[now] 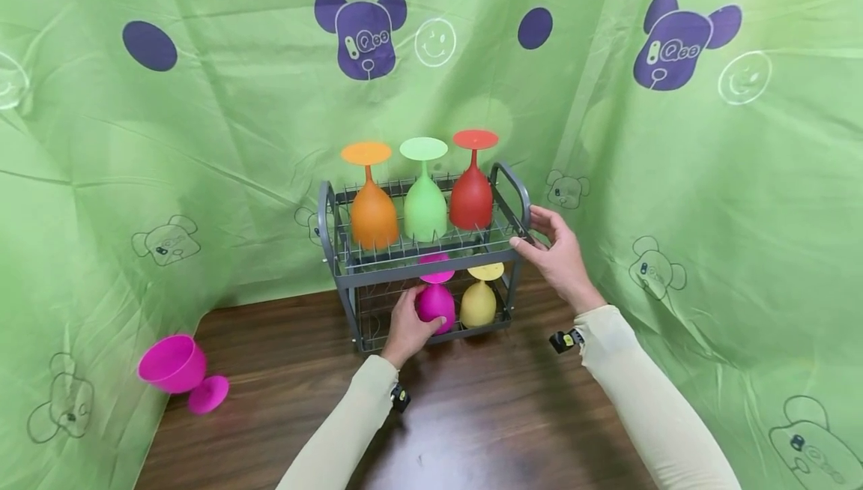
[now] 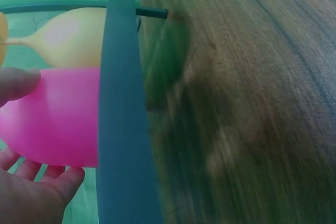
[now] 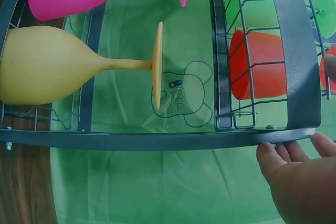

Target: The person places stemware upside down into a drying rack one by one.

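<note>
On the lower tier of a grey two-tier dish rack point(image 1: 377, 277), a magenta goblet point(image 1: 437, 306) stands upside down. My left hand point(image 1: 409, 327) holds it by the bowl, thumb on one side and fingers on the other; its rim sits behind the rack's front bar in the left wrist view. Beside it is an inverted yellow goblet point(image 1: 478, 306). Across the upper tier stand orange point(image 1: 374, 216), light green point(image 1: 425, 213) and red point(image 1: 472, 201) goblets, bases up. My right hand point(image 1: 561, 256) grips the rack's upper right end, fingers point(image 3: 296, 153) against the side frame.
Another magenta goblet point(image 1: 174, 364) lies tilted at the left, resting by its base and bowl near the green curtain point(image 1: 256, 138). The curtain surrounds the brown wooden table point(image 1: 290, 370) at the back and both sides. The rack has raised end handles point(image 1: 323, 220).
</note>
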